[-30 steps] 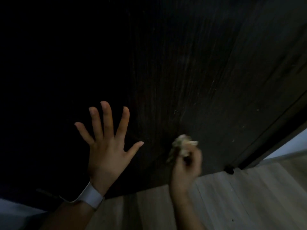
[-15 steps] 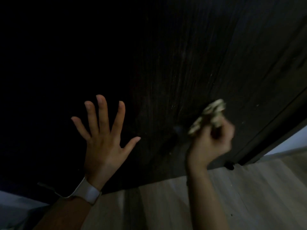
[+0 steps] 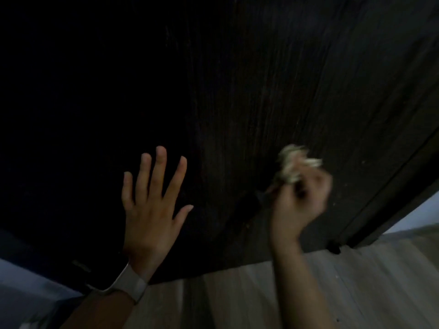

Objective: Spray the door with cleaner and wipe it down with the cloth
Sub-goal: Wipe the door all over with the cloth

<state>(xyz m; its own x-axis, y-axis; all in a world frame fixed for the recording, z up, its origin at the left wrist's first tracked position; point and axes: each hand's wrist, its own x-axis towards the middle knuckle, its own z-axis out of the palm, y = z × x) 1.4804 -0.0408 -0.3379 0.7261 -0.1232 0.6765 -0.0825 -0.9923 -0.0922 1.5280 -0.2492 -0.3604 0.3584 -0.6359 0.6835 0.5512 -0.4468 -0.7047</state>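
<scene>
Dark wood door (image 3: 273, 96) fills view, grain running top to bottom. Left hand (image 3: 152, 210) flat on door, fingers spread straight, pale watch band (image 3: 129, 284) on wrist. Right hand (image 3: 297, 205) blurred, fist curled round crumpled cloth (image 3: 294, 165) low on door. Pale floor (image 3: 356, 293) below. No legible writing.

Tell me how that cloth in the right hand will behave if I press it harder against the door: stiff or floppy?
Probably floppy: the cloth sits crumpled in a wad gripped by the right hand, so it should squash flat against the door. It looks light, as loose folds stick out above the fingers. It is blurred, so its texture is unclear.
</scene>
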